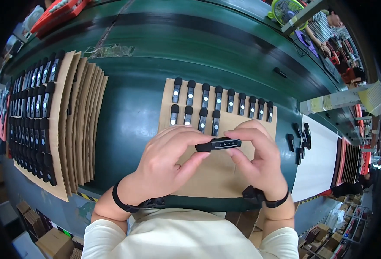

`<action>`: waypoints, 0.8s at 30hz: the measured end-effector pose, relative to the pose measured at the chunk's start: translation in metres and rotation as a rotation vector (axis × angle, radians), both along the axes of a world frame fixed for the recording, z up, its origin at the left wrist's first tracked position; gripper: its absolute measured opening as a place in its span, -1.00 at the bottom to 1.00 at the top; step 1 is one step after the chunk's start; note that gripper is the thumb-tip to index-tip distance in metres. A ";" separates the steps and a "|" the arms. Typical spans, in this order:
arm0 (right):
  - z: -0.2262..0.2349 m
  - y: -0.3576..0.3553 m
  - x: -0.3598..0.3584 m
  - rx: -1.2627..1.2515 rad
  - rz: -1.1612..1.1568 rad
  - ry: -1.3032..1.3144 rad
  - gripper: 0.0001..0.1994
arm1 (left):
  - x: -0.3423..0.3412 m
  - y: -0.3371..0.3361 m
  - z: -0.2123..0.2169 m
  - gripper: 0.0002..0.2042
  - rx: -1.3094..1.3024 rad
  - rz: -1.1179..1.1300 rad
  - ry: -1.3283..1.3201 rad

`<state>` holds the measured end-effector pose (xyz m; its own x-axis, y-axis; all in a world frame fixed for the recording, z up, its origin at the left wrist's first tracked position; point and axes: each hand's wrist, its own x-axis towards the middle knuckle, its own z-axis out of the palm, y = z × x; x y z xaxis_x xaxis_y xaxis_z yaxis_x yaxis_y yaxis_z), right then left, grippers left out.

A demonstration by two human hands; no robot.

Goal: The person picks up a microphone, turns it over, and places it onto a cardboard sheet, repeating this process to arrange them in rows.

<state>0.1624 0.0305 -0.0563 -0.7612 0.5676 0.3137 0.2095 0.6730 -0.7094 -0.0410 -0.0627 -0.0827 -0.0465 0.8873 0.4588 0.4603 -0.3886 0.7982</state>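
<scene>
Between my two hands is a small black clip-on microphone (226, 143) with a dark foam tip, held level above a cardboard sheet (207, 181). My left hand (162, 157) pinches it at the foam end. On its other end close the thumb and fingers of my right hand (259, 155). A strip with small marks on the microphone's side faces up toward me. Beyond my hands, similar microphones (205, 96) stand in two rows on the sheet, a full back row and a shorter one at the left, each with a pale round spot.
At the left, a stack of cardboard sheets (80, 129) carries many more microphones (35, 112). Several loose ones (306, 134) lie right of my sheet, by a white sheet (317, 159). A green fan (285, 12) and another person (322, 26) are at the far right.
</scene>
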 end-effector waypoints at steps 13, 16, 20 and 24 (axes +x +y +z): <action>-0.034 -0.047 -0.013 -0.375 -0.346 0.398 -0.76 | 0.023 -0.006 -0.006 -0.75 0.175 -0.027 0.042; -0.036 -0.047 -0.009 -0.378 -0.335 0.391 -0.83 | 0.023 -0.006 -0.006 -0.76 0.167 -0.030 0.039; -0.034 -0.044 -0.005 -0.302 -0.343 0.372 -0.92 | 0.022 -0.006 -0.007 -0.76 0.145 -0.033 0.011; -0.018 -0.047 -0.002 -0.514 -0.379 0.358 -0.90 | 0.019 -0.007 -0.007 -0.76 0.093 -0.036 -0.020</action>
<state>0.1603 -0.0168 -0.0748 -0.3840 0.9142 0.1297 0.0581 0.1641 -0.9847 -0.0216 -0.0701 -0.0892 -0.0254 0.8421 0.5386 0.4293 -0.4774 0.7666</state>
